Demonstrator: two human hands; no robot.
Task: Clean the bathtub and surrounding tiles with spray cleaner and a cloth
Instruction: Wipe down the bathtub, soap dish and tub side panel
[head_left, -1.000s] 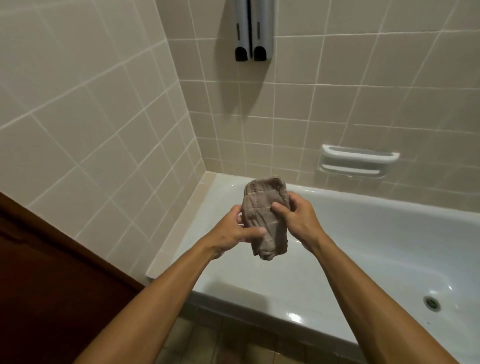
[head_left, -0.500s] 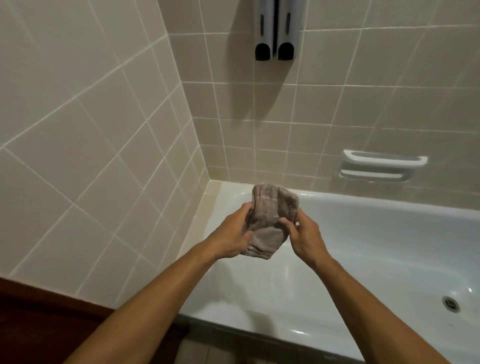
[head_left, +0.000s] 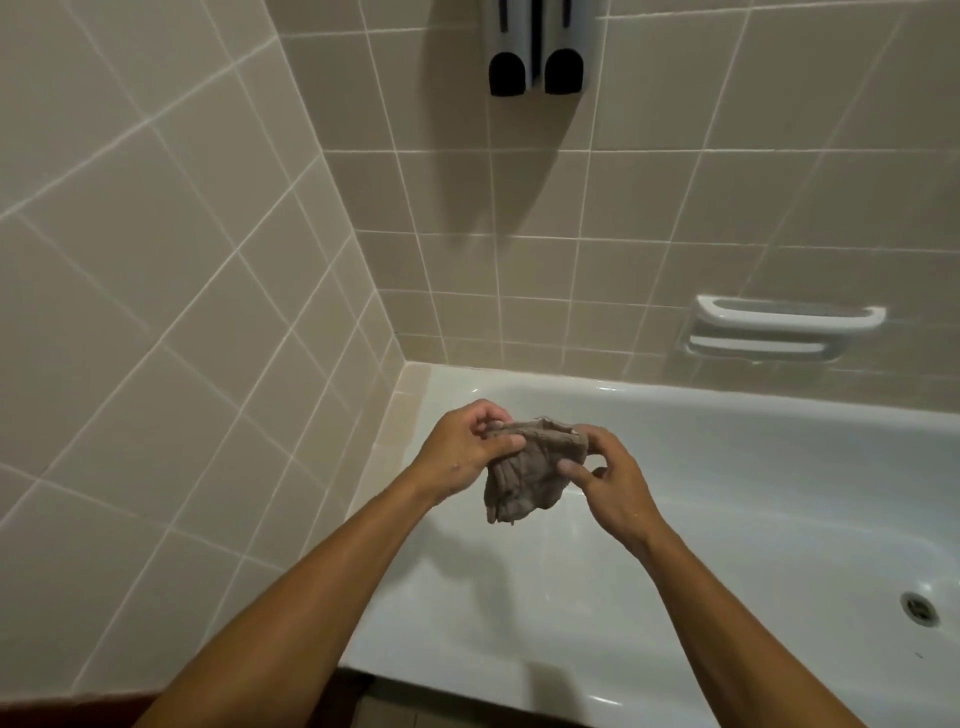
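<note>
Now both hands are raised over the near-left end of the bathtub (head_left: 727, 467), and between them they hold 1 crumpled grey-brown cloth (head_left: 524, 478). The left hand (head_left: 462, 452) grips the left side of the cloth: its thumb lies across the front of the fabric and its fingers (head_left: 485, 415) are curled over the top edge, close together — not spread. The right hand (head_left: 608, 478) holds the right side of the cloth. Its thumb (head_left: 571, 470) presses on the front of the fabric, and at least 1 finger is hooked over the upper right corner; the other fingers are bent loosely behind, and how many of them really touch the cloth I cannot tell. The cloth is bunched in folds at the top, between the 2 hands, and its lower part hangs down free in the air, above the white inside of the tub and not touching it.

Both forearms are bare and reach forward from the bottom of the view. The walls around the tub are covered with beige tiles (head_left: 156, 312). On the back wall, a white soap holder (head_left: 779, 327) with 2 bars is fixed above the tub rim, well to the right of the hands, and a grey double dispenser (head_left: 535, 47) hangs higher up — its top is cut off by the edge of the view. The round metal drain (head_left: 919, 607) is at the far right of the tub floor.
</note>
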